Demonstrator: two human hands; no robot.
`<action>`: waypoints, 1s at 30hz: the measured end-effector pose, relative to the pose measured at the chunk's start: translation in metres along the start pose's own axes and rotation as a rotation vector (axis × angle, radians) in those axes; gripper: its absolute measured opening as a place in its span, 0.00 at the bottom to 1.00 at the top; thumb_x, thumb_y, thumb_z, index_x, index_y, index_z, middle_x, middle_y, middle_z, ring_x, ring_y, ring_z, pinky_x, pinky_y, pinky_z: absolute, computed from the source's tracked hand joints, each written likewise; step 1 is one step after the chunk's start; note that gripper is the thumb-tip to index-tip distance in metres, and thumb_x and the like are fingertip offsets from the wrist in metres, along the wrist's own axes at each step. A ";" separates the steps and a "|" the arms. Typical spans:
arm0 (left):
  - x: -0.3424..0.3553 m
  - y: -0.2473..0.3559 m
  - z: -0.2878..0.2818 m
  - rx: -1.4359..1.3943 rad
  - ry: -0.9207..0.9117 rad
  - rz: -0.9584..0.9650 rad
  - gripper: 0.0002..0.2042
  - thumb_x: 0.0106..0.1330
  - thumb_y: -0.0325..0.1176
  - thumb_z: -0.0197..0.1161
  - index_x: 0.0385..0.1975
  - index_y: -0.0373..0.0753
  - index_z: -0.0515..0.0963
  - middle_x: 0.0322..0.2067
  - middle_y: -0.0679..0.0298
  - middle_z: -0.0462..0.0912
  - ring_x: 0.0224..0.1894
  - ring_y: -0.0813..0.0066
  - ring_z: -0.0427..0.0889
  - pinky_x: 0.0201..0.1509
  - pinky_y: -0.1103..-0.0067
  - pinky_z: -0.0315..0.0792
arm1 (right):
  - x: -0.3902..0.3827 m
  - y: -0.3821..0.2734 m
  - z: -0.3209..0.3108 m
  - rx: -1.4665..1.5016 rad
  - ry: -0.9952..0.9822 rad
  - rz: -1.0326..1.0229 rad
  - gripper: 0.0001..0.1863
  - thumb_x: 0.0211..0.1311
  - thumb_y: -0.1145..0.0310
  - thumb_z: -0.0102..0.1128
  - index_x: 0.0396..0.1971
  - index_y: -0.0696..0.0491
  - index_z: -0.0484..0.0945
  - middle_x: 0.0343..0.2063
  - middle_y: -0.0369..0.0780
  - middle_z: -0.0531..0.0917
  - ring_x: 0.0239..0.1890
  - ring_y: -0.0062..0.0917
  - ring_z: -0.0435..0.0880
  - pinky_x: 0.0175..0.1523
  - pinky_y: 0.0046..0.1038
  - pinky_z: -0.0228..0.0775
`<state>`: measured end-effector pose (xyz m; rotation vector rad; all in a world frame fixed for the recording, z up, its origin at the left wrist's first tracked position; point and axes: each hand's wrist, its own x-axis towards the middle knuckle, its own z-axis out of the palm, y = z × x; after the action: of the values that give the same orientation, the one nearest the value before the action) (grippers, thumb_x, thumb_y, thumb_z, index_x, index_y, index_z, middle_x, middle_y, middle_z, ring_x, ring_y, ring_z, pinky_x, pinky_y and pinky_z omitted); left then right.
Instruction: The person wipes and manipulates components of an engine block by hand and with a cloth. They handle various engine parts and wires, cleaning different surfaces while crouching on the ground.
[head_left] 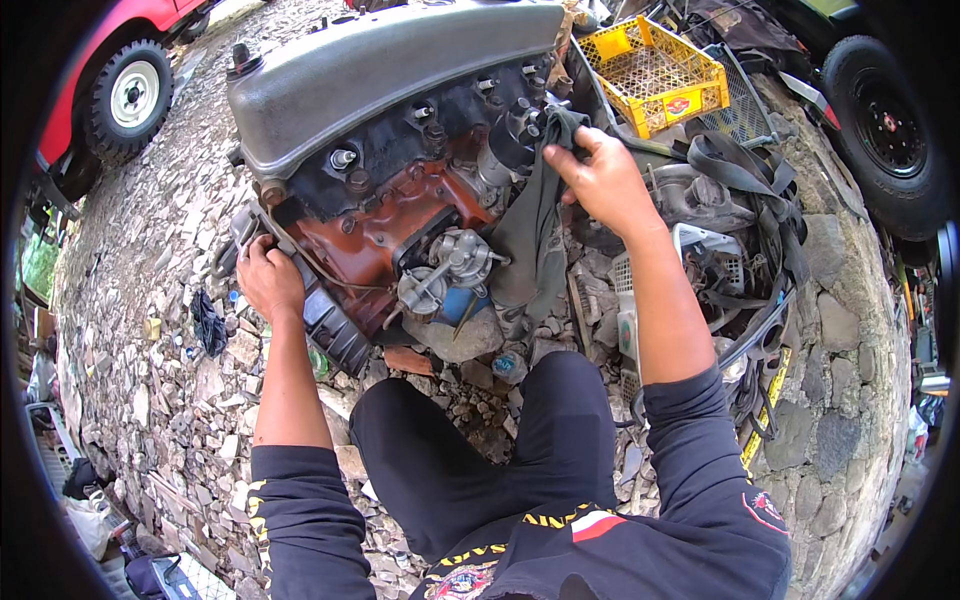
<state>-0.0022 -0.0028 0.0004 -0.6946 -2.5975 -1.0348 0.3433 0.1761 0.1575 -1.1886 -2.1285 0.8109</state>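
A large engine block (385, 220), orange-red with black parts and a long grey valve cover (390, 85), sits in front of me. My right hand (605, 180) pinches a dark grey-green rag (530, 240) near its top; the cloth hangs down along the engine's right end, beside a black cylindrical part (508, 147). My left hand (270, 278) has its fingers curled over the edge of the grey cover (325, 310) at the engine's left end. Between my hands, a metal fuel pump (455, 262) sticks out from the block's near side. Spark plugs (343, 159) line the block.
Stones and rubble cover the ground. A yellow plastic crate (655, 75) and a white basket of parts (705, 245) stand at the right, with black straps (750, 165) nearby. A rock (460, 335) lies below the pump. Vehicle wheels (132, 95) show at both sides.
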 end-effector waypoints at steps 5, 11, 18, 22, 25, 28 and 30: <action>0.002 -0.002 0.000 -0.014 0.000 0.005 0.15 0.61 0.35 0.46 0.42 0.46 0.80 0.49 0.57 0.77 0.54 0.58 0.71 0.60 0.66 0.63 | 0.015 0.006 0.011 -0.059 0.224 -0.172 0.17 0.54 0.59 0.61 0.37 0.57 0.80 0.35 0.52 0.81 0.39 0.47 0.80 0.47 0.38 0.72; 0.002 -0.005 0.002 -0.053 0.003 0.047 0.16 0.61 0.34 0.46 0.42 0.44 0.80 0.47 0.57 0.77 0.54 0.58 0.71 0.60 0.67 0.63 | 0.019 0.012 0.044 -0.266 0.531 -0.293 0.15 0.56 0.65 0.53 0.34 0.64 0.73 0.34 0.57 0.77 0.39 0.53 0.77 0.47 0.45 0.71; 0.000 -0.003 0.003 -0.037 0.012 0.060 0.16 0.60 0.34 0.46 0.42 0.42 0.80 0.46 0.56 0.78 0.52 0.55 0.72 0.60 0.66 0.62 | 0.017 0.016 0.027 -0.118 0.347 -0.307 0.15 0.58 0.67 0.54 0.38 0.64 0.70 0.36 0.59 0.78 0.42 0.55 0.77 0.47 0.45 0.69; 0.001 -0.002 -0.002 -0.043 -0.005 0.030 0.16 0.61 0.34 0.46 0.43 0.42 0.79 0.47 0.55 0.78 0.53 0.55 0.72 0.60 0.66 0.62 | 0.014 0.007 0.002 -0.205 0.090 -0.286 0.15 0.57 0.66 0.57 0.38 0.61 0.70 0.35 0.58 0.78 0.43 0.54 0.76 0.47 0.43 0.69; 0.000 0.001 -0.003 -0.041 -0.020 0.013 0.16 0.61 0.34 0.46 0.43 0.43 0.79 0.47 0.55 0.77 0.53 0.55 0.71 0.60 0.66 0.63 | 0.020 0.015 -0.008 -0.289 0.055 -0.423 0.14 0.56 0.67 0.58 0.36 0.61 0.69 0.32 0.57 0.78 0.42 0.54 0.76 0.46 0.43 0.69; 0.002 -0.003 0.000 -0.029 -0.013 0.026 0.16 0.61 0.34 0.46 0.43 0.44 0.79 0.48 0.55 0.77 0.53 0.55 0.71 0.59 0.66 0.63 | 0.024 0.016 -0.012 -0.371 0.045 -0.499 0.14 0.56 0.66 0.59 0.34 0.61 0.70 0.31 0.56 0.79 0.40 0.53 0.77 0.44 0.43 0.70; 0.002 -0.004 0.000 -0.023 -0.009 0.028 0.16 0.61 0.34 0.46 0.43 0.44 0.79 0.48 0.55 0.76 0.53 0.56 0.71 0.59 0.66 0.63 | 0.022 0.014 -0.012 -0.386 0.045 -0.480 0.14 0.56 0.66 0.59 0.33 0.61 0.70 0.30 0.56 0.79 0.39 0.53 0.78 0.43 0.43 0.71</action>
<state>-0.0056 -0.0047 -0.0011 -0.7399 -2.5800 -1.0568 0.3491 0.2044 0.1589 -0.7950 -2.4565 0.1640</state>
